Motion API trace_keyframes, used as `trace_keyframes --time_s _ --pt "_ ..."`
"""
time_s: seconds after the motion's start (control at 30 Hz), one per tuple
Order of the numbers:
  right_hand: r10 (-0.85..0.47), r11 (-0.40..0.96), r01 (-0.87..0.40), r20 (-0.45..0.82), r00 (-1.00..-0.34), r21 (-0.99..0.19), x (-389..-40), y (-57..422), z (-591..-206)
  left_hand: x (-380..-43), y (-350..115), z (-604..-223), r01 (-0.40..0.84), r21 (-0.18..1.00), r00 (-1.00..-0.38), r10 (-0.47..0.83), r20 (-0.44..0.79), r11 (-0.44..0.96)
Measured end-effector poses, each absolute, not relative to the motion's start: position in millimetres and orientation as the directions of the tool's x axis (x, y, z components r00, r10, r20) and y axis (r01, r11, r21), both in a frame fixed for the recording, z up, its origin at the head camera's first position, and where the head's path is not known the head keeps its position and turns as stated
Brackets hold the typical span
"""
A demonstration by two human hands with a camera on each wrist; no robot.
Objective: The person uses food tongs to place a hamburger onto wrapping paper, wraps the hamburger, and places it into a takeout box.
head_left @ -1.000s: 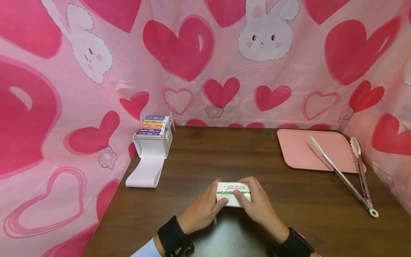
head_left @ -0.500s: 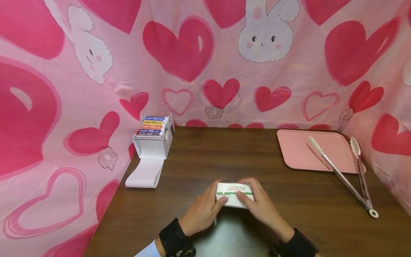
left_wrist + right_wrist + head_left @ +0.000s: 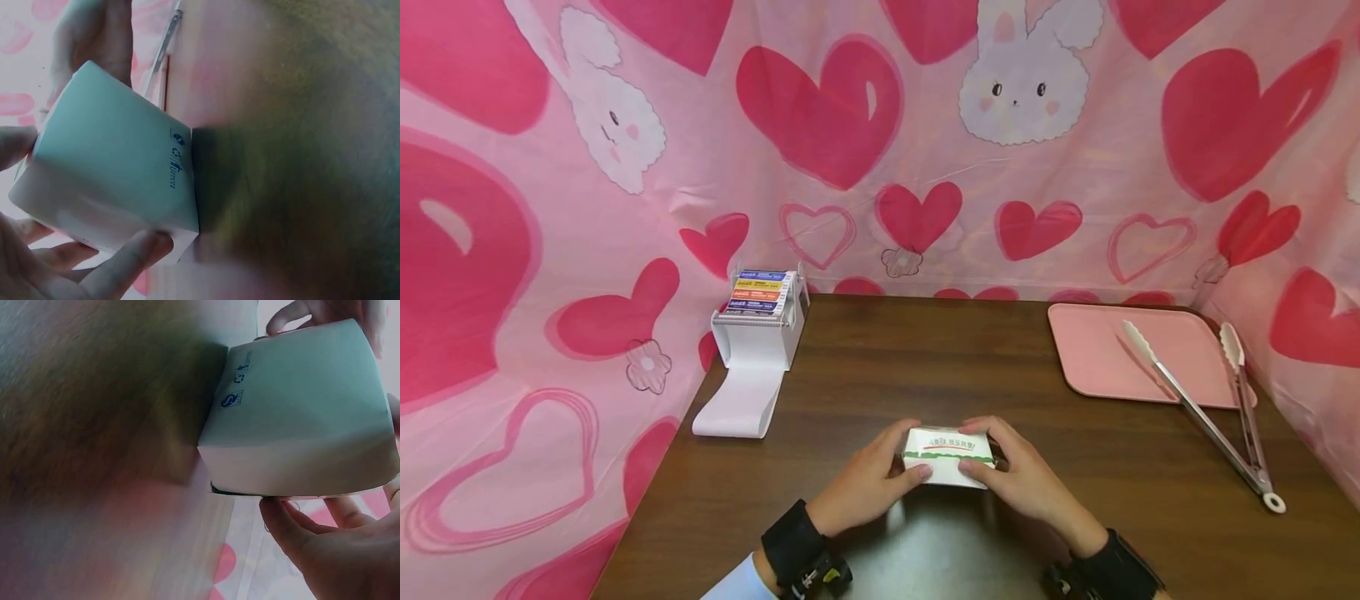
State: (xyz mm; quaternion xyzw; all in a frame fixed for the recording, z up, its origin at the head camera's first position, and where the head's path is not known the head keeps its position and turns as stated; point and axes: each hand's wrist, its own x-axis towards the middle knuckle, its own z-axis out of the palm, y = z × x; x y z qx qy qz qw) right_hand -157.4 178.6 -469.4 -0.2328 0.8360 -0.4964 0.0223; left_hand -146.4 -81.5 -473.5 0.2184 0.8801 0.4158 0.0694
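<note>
A small white paper box [image 3: 946, 458] with a green wavy stripe and lettering on top is low in the middle of the head view. My left hand [image 3: 861, 487] grips its left side, thumb at the near edge and fingers behind. From the right, my right hand [image 3: 1033, 487] holds the opposite side with its thumb near the front corner. Both wrist views show a plain box face with small blue print; in the left one, the box [image 3: 112, 150] is tilted close above the table. Fingers behind the box are partly hidden.
Back left stands a white dispenser [image 3: 792, 337] with coloured labels on top and a white paper strip [image 3: 741, 408] hanging onto the table. At the right lies a pink tray [image 3: 1093, 358], with metal tongs [image 3: 1206, 423] spread partly across it. A pink heart-patterned cloth [image 3: 925, 100] encloses the table.
My right thumb has slid right and nearer along the box top, and the right hand has shifted slightly right. More of the box's printed top shows. Tray, tongs and dispenser stay put.
</note>
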Motion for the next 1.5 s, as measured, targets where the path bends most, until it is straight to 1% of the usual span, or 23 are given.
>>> trace_keyframes --time_s 0.1,0.17,0.27,0.37,0.47,0.57,0.77,0.87,1.0,1.3,1.5 --pt "-0.430 0.429 -0.423 0.232 -0.872 -0.798 -157 180 -471 -150 -81 -473 0.345 0.774 -0.882 0.465 0.075 0.530" --pt "-0.439 0.477 -0.460 0.250 -0.863 -0.749 -159 181 -472 -154 -81 -474 0.382 0.762 -0.871 0.481 0.106 0.523" --pt "-0.465 0.535 -0.522 0.284 -0.838 -0.665 -163 183 -474 -163 -79 -477 0.453 0.713 -0.848 0.505 0.160 0.536" --pt "-0.487 0.577 -0.565 0.306 -0.818 -0.590 -169 184 -477 -172 -76 -479 0.517 0.624 -0.831 0.518 0.202 0.586" --pt "-0.499 0.626 -0.573 0.292 -0.816 -0.529 -173 183 -481 -178 -72 -481 0.548 0.561 -0.820 0.529 0.217 0.620" --pt "-0.498 0.668 -0.566 0.274 -0.823 -0.483 -175 180 -483 -180 -70 -482 0.558 0.523 -0.816 0.541 0.204 0.644" --pt "-0.491 0.716 -0.558 0.267 -0.829 -0.418 -170 176 -486 -177 -71 -483 0.551 0.504 -0.814 0.563 0.145 0.665" --pt "-0.493 0.732 -0.566 0.278 -0.824 -0.380 -169 175 -489 -176 -72 -485 0.555 0.489 -0.813 0.563 0.148 0.673" --pt "-0.490 0.735 -0.566 0.284 -0.824 -0.374 -168 175 -491 -177 -72 -490 0.560 0.464 -0.814 0.558 0.159 0.686" --pt "-0.462 0.710 -0.524 0.250 -0.851 -0.471 -165 180 -491 -176 -72 -488 0.566 0.473 -0.810 0.562 0.168 0.675" --pt "-0.482 0.668 -0.569 0.305 -0.822 -0.479 -166 184 -492 -172 -77 -485 0.566 0.467 -0.812 0.557 0.174 0.679"
